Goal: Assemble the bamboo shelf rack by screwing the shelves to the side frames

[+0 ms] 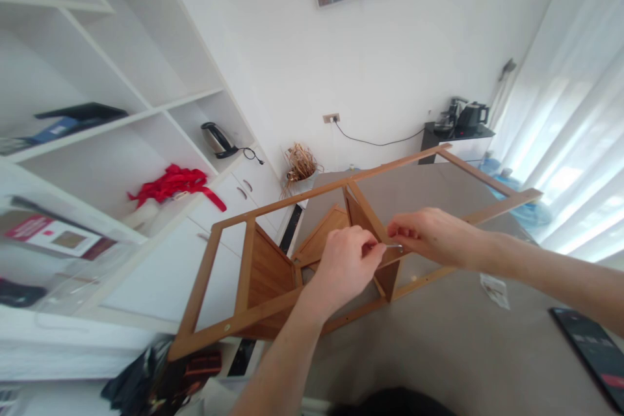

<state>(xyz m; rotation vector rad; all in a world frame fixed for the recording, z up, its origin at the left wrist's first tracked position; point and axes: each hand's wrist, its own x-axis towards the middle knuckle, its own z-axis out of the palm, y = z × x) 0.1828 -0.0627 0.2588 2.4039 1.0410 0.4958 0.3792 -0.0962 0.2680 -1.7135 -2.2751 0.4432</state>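
My left hand [345, 263] is closed, with thumb and forefinger pinched on a thin silver hex key [392, 246]. The far end of the key is against the upper rail of a brown wooden frame [270, 307], at a small fitting. My right hand [422, 234] is beside it, just right of the key, with curled fingers near the same rail; whatever is between its fingertips is hidden. The frame has long rails, crosspieces and wooden panels [273, 266] set inside it, and it lies over a grey table.
On the table [439, 331] are a small plastic bag [494, 290] and a dark tablet-like device [592, 351] at right. White shelves [160, 104] with red ribbon [170, 185] and a kettle [218, 140] stand left. Water bottles [533, 208] stand near the curtain.
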